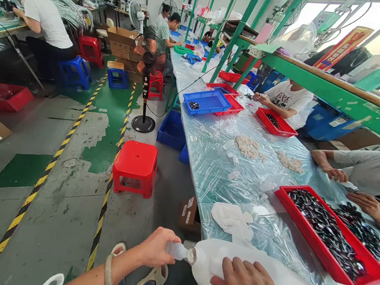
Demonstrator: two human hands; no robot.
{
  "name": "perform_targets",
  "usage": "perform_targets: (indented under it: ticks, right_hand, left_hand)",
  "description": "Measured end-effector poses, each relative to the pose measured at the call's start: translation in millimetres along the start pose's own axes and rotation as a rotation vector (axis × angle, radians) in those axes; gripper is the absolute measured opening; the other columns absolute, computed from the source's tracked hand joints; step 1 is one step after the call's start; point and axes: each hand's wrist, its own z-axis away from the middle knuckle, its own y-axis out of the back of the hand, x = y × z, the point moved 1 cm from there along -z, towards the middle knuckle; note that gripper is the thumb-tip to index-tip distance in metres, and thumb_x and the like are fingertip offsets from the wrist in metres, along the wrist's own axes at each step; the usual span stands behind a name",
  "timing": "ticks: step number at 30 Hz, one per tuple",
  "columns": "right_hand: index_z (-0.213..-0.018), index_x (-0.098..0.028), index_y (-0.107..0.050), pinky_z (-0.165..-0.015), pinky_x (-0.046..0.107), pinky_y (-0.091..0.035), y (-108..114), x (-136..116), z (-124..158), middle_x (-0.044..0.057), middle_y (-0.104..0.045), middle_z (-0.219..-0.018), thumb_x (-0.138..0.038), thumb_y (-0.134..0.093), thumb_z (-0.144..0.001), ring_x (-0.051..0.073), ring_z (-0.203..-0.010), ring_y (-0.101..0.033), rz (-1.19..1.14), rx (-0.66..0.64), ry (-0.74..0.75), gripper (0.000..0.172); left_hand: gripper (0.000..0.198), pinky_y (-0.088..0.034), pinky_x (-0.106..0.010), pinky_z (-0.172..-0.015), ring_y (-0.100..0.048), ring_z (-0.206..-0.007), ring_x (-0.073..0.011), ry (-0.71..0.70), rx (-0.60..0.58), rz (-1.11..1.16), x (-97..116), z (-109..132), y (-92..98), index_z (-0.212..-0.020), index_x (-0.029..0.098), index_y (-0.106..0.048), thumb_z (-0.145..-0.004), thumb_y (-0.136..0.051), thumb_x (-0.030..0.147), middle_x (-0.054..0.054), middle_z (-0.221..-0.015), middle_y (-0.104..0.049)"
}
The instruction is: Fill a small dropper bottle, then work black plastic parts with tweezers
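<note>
My left hand (157,248), a bangle on its wrist, is closed around a small translucent plastic bottle (177,250). The bottle lies sideways, its end at the mouth (191,255) of a large white plastic jug (215,260). Whether the two touch or one is inside the other I cannot tell. My right hand (243,284) grips the jug's upper side with bent fingers; the jug is tipped over at the table's near edge, mouth toward my left hand. Crumpled white gloves or cloth (230,219) lie on the table just beyond the jug.
A plastic-covered table (204,163) runs away from me. On it are red trays (285,195) of dark glossy parts, a blue tray (206,103) and piles of small pale pieces (247,147). Co-workers sit along it. A red stool (135,165) and fan (148,60) stand left.
</note>
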Motion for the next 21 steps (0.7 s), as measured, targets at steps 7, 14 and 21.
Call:
perform_targets:
  ticks: [7, 14, 21]
  right_hand:
    - [-0.067, -0.021, -0.048, -0.056, 0.034, -0.024, 1.8, 1.0, -1.7, 0.0, -0.05, -0.052, -0.029, -0.013, -0.101, 0.019, -0.046, -0.049, -0.016, 0.062, -0.002, 0.049]
    - [-0.067, -0.021, -0.048, -0.055, 0.034, -0.026, 2.2, 1.2, -1.0, 0.0, -0.051, -0.052, -0.032, -0.026, -0.099, 0.019, -0.047, -0.051, -0.01, 0.016, 0.009, 0.04]
    - [-0.067, -0.021, -0.049, -0.054, 0.034, -0.026, 0.7, 0.4, -0.8, 0.001, -0.052, -0.052, -0.028, -0.021, -0.099, 0.019, -0.046, -0.051, -0.004, 0.016, 0.019, 0.043]
  left_hand:
    - [0.035, -0.038, -0.022, -0.074, -0.057, -0.085, -0.0165, -0.001, 0.01, 0.0, -1.4, -0.7, -1.0, -0.095, 0.018, -0.068, -0.06, -0.067, 0.019, 0.001, -0.092, -0.065]
    - [0.031, -0.037, -0.021, -0.07, -0.056, -0.081, -0.0158, -0.014, 0.001, -0.008, 0.8, -0.2, 0.4, -0.091, 0.019, -0.068, -0.06, -0.065, 0.02, 0.002, -0.089, -0.065]
    - [0.031, -0.037, -0.022, -0.069, -0.057, -0.082, -0.0164, -0.016, 0.002, -0.001, 0.0, -0.1, 0.6, -0.092, 0.019, -0.068, -0.061, -0.065, 0.021, 0.002, -0.089, -0.065]
